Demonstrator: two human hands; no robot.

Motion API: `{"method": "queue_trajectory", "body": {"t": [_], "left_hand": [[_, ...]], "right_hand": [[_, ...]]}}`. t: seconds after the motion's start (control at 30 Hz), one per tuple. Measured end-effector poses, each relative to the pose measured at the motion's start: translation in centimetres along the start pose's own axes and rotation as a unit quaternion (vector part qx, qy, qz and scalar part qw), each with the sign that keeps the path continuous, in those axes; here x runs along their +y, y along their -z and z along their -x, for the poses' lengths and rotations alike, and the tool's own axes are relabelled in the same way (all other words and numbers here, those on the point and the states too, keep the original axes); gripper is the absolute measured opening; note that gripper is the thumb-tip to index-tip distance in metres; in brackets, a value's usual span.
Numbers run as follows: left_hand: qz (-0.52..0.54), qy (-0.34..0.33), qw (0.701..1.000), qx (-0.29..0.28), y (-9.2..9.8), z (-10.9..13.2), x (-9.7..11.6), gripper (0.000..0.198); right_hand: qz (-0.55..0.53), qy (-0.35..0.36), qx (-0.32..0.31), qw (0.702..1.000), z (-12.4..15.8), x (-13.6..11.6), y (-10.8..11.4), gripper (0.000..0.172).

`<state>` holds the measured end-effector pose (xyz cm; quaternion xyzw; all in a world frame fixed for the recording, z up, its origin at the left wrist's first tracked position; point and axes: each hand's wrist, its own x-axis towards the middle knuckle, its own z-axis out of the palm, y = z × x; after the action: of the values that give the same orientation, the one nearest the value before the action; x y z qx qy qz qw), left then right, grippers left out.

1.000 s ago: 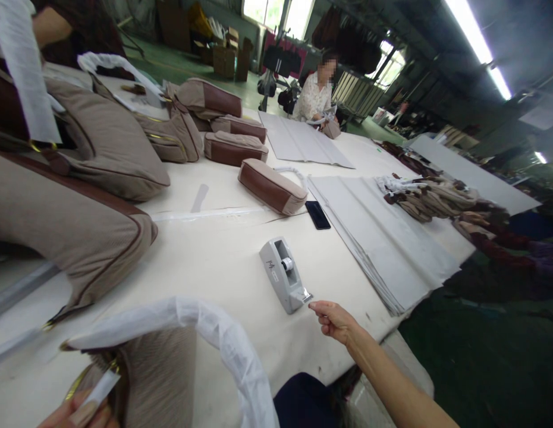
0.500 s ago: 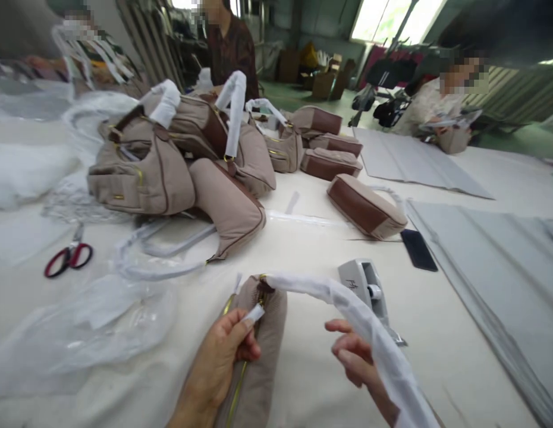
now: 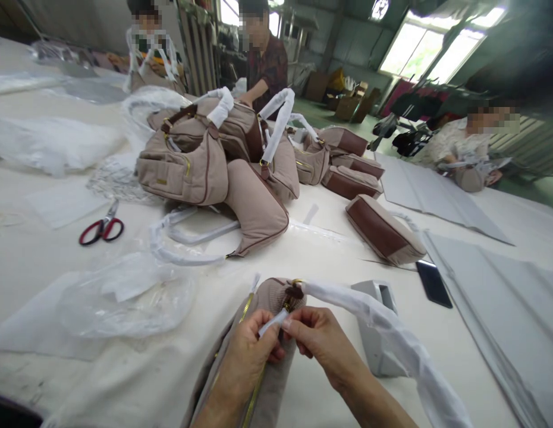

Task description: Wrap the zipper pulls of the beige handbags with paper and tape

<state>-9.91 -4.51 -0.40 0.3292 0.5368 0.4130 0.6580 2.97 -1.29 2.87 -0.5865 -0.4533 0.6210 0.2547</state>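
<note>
Pinching the white strip (image 3: 272, 324) with left hand (image 3: 252, 346) and right hand (image 3: 324, 340); better to press evenly (without tugging the bag (image 3: 280, 379)).

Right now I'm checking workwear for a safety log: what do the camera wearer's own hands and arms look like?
The left hand and right hand are both bare, without gloves, and no rings show. No sleeve, watch or bracelet shows on either forearm.

Taupe bag (image 3: 279, 380), zips (image 3: 247, 307) up on the tabletop (image 3: 321, 258), white-wrapped handle (image 3: 392, 327) arched rightward, white strip (image 3: 273, 323) near far end.
</note>
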Motion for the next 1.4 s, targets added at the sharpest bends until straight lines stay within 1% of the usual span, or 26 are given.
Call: {"method": "queue_trajectory", "body": {"t": [0.1, 0.23, 0.3, 0.33, 0.4, 0.47, 0.5, 0.6, 0.67, 0.77, 0.9, 0.97, 1.07, 1.13, 1.23, 1.3, 1.4], "left_hand": [[-0.062, -0.024, 0.998, 0.021, 0.0, 0.4, 0.4, 0.026], [-0.162, -0.079, 0.982, 0.053, -0.1, 0.9, 1.0, 0.022], [-0.168, -0.089, 0.98, 0.06, -0.1, 1.0, 1.1, 0.021], [-0.155, -0.084, 0.983, 0.058, -0.1, 1.0, 1.1, 0.022], [-0.098, -0.053, 0.993, 0.035, -0.1, 1.0, 0.9, 0.025], [-0.012, 0.001, 1.0, 0.0, 0.0, 0.8, 0.5, 0.028], [0.036, 0.032, 0.999, -0.018, 0.1, 0.7, 0.2, 0.03], [0.165, 0.118, 0.977, -0.064, 0.4, 0.6, -0.3, 0.03], [0.221, 0.159, 0.959, -0.08, 0.6, 0.5, -0.5, 0.029], [0.272, 0.199, 0.938, -0.075, 0.9, 0.5, -0.7, 0.03], [0.304, 0.232, 0.92, -0.081, 1.3, 0.6, -0.9, 0.031], [0.309, 0.246, 0.914, -0.088, 1.5, 0.6, -1.0, 0.029], [0.322, 0.261, 0.905, -0.094, 1.6, 0.6, -1.1, 0.029], [0.332, 0.265, 0.9, -0.099, 1.6, 0.5, -1.3, 0.029], [0.349, 0.267, 0.892, -0.107, 1.5, 0.6, -1.6, 0.027], [0.362, 0.274, 0.884, -0.112, 1.3, 0.6, -1.7, 0.027], [0.369, 0.279, 0.881, -0.105, 0.8, 0.7, -1.7, 0.032]], "right_hand": [[0.011, -0.033, 0.017, 0.999, -0.5, 0.0, -0.4, 0.018], [-0.011, -0.079, 0.001, 0.997, -0.9, 0.2, -0.5, 0.02], [-0.021, -0.112, -0.002, 0.993, -0.7, 0.3, -0.4, 0.021], [-0.027, -0.126, -0.003, 0.992, -0.6, 0.4, -0.3, 0.023], [-0.046, -0.133, -0.008, 0.99, -0.3, 0.6, -0.2, 0.028], [-0.073, -0.109, -0.012, 0.991, -0.1, 1.0, -0.1, 0.033], [-0.086, -0.091, -0.011, 0.992, 0.0, 1.3, -0.2, 0.035], [-0.11, -0.036, -0.007, 0.993, 0.0, 2.1, -0.5, 0.036], [-0.112, -0.009, -0.006, 0.994, -0.2, 2.7, -0.7, 0.034], [-0.12, 0.019, -0.023, 0.992, -0.5, 3.4, -0.6, 0.033], [-0.127, 0.045, -0.087, 0.987, -0.7, 3.7, 0.1, 0.029], [-0.11, 0.052, -0.112, 0.986, -0.8, 3.5, 0.6, 0.028], [-0.063, 0.063, -0.121, 0.989, -0.8, 3.4, 0.9, 0.026], [-0.006, 0.093, -0.099, 0.991, -0.8, 3.6, 0.7, 0.022], [0.071, 0.153, -0.015, 0.986, -0.9, 4.6, 0.1, 0.02], [0.063, 0.155, 0.032, 0.985, -1.0, 5.7, -0.5, 0.02], [0.034, 0.14, 0.068, 0.987, -1.3, 6.8, -1.4, 0.022]]}}
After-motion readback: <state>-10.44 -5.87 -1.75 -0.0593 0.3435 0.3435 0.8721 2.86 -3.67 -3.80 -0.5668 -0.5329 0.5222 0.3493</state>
